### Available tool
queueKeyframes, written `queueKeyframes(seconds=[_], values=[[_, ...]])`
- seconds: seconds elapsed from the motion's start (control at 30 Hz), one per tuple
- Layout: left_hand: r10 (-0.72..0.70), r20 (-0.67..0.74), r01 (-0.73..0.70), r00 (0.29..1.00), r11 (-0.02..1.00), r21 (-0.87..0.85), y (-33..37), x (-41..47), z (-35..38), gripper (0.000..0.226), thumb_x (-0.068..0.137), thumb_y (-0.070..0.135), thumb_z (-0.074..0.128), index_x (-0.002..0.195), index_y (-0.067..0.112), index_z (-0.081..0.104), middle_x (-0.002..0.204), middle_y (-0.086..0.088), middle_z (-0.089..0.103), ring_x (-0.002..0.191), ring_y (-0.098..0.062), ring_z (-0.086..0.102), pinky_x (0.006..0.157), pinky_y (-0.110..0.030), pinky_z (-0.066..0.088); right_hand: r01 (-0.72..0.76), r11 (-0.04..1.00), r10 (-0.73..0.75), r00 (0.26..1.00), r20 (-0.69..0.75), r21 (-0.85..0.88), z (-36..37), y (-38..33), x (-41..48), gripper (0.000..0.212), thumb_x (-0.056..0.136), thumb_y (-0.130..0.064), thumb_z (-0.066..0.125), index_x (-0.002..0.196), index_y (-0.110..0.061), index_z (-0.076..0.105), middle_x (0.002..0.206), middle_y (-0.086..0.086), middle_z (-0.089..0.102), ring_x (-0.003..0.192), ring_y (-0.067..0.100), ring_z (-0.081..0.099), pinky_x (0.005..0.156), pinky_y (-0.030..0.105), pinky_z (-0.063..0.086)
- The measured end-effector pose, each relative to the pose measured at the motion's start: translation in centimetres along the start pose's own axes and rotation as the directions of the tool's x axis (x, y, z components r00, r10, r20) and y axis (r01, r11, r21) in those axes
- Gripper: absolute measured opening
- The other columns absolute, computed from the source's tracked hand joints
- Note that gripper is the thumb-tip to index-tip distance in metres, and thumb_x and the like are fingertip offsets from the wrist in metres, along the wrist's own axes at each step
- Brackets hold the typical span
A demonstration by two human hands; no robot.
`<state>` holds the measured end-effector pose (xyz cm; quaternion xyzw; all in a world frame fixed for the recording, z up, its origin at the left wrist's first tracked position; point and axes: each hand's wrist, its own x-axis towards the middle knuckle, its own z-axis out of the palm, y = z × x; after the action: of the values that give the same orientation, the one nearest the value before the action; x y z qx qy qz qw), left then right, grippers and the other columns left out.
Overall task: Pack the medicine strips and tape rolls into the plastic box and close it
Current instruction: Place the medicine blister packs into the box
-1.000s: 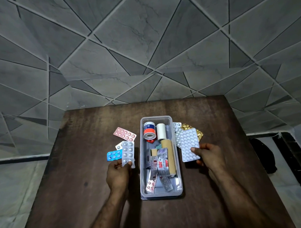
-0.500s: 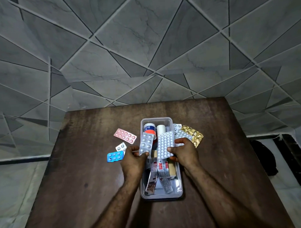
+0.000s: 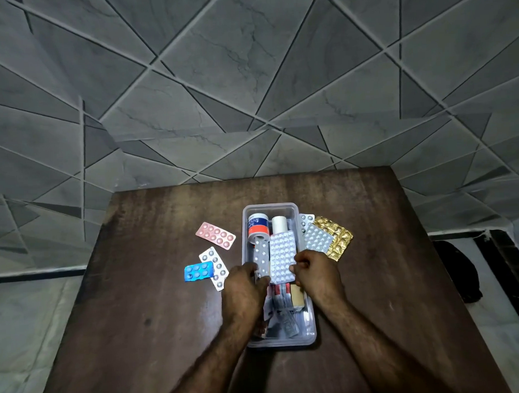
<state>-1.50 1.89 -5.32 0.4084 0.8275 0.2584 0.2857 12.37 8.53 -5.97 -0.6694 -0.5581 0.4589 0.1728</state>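
Observation:
A clear plastic box (image 3: 311, 326) stands open in the middle of the brown table (image 3: 139, 332). Tape rolls (image 3: 257, 224) stand at its far end and several strips lie inside. My left hand (image 3: 245, 288) grips a narrow silver strip (image 3: 262, 259) over the box. My right hand (image 3: 315, 272) grips a wide white strip (image 3: 282, 257) beside it, also over the box. Left of the box lie a pink strip (image 3: 215, 235), a blue strip (image 3: 198, 270) and a white strip (image 3: 215, 264). Right of it lie a silver strip (image 3: 318, 238) and a gold strip (image 3: 337, 239).
The table stands against a grey tiled wall (image 3: 248, 79). A dark object (image 3: 458, 271) lies on the floor to the right of the table. No lid is visible.
Both hands carried their strips from the table sides inward and lowered them over the middle of the box.

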Motion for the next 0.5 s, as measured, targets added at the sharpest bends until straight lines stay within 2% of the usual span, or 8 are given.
queueKeyframes(seconds=[0.1, 0.2, 0.27, 0.37, 0.43, 0.5], values=[[0.054, 0.003, -0.054, 0.999, 0.998, 0.025, -0.2, -0.1, -0.2, 0.032, 0.085, 0.032, 0.068, 0.114, 0.020, 0.068, 0.110, -0.003, 0.062, 0.099, -0.018, 0.061, 0.078, -0.018, 0.036, 0.008, 1.000, -0.007, 0.999, -0.052, 0.030, -0.9, 0.4, 0.6, 0.013, 0.080, -0.016, 0.068, 0.092, -0.016, 0.072, 0.084, 0.002, 0.074, 0.075, 0.023, 0.070, 0.076, 0.041, 0.059], [0.052, -0.077, -0.059, 0.996, 0.995, -0.085, -1.0, 0.7, -0.9, 0.017, 0.083, 0.027, 0.067, 0.099, 0.022, 0.073, 0.098, 0.001, 0.066, 0.090, -0.014, 0.061, 0.076, -0.021, 0.041, -0.016, 0.999, 0.022, 0.993, -0.115, 0.052, -2.7, 1.0, 2.1, 0.006, 0.078, -0.019, 0.069, 0.083, -0.022, 0.068, 0.076, -0.001, 0.070, 0.071, 0.022, 0.067, 0.072, 0.044, 0.058], [-0.005, -0.148, -0.019, 0.989, 0.988, -0.156, -2.3, 1.8, -1.4, 0.015, 0.082, 0.020, 0.065, 0.094, 0.021, 0.074, 0.094, 0.002, 0.070, 0.088, -0.015, 0.063, 0.080, -0.026, 0.047, -0.055, 0.997, 0.061, 0.990, -0.126, 0.052, -3.8, 1.9, 3.5, 0.012, 0.077, -0.019, 0.072, 0.089, -0.020, 0.069, 0.082, 0.001, 0.071, 0.078, 0.024, 0.068, 0.074, 0.040, 0.055], [-0.148, -0.180, 0.104, 0.972, 0.967, -0.233, -4.8, 3.6, -2.7, 0.020, 0.083, 0.013, 0.061, 0.099, 0.018, 0.073, 0.099, -0.001, 0.071, 0.091, -0.020, 0.066, 0.085, -0.034, 0.050, -0.089, 0.995, 0.083, 0.988, -0.132, -0.040, -4.9, 2.9, 5.2, 0.027, 0.075, -0.016, 0.074, 0.102, -0.012, 0.068, 0.100, 0.009, 0.072, 0.090, 0.026, 0.066, 0.081, 0.032, 0.050], [-0.202, -0.173, 0.166, 0.964, 0.966, -0.200, -6.5, 4.7, -3.6, 0.024, 0.081, 0.011, 0.061, 0.102, 0.018, 0.071, 0.105, -0.007, 0.070, 0.096, -0.026, 0.066, 0.088, -0.037, 0.051, -0.097, 0.992, 0.088, 0.991, -0.098, -0.084, -5.3, 3.2, 6.0, 0.039, 0.074, -0.013, 0.075, 0.111, -0.006, 0.065, 0.109, 0.014, 0.070, 0.095, 0.027, 0.064, 0.082, 0.032, 0.047], [-0.205, -0.157, 0.194, 0.966, 0.977, -0.083, -7.8, 5.6, -4.6, 0.032, 0.077, 0.006, 0.062, 0.107, 0.015, 0.070, 0.109, -0.011, 0.069, 0.102, -0.030, 0.063, 0.089, -0.036, 0.048, -0.054, 0.985, 0.047, 0.998, -0.050, -0.161, -5.1, 3.6, 6.6, 0.056, 0.070, -0.015, 0.079, 0.122, -0.005, 0.059, 0.120, 0.015, 0.065, 0.105, 0.028, 0.061, 0.088, 0.033, 0.047]])
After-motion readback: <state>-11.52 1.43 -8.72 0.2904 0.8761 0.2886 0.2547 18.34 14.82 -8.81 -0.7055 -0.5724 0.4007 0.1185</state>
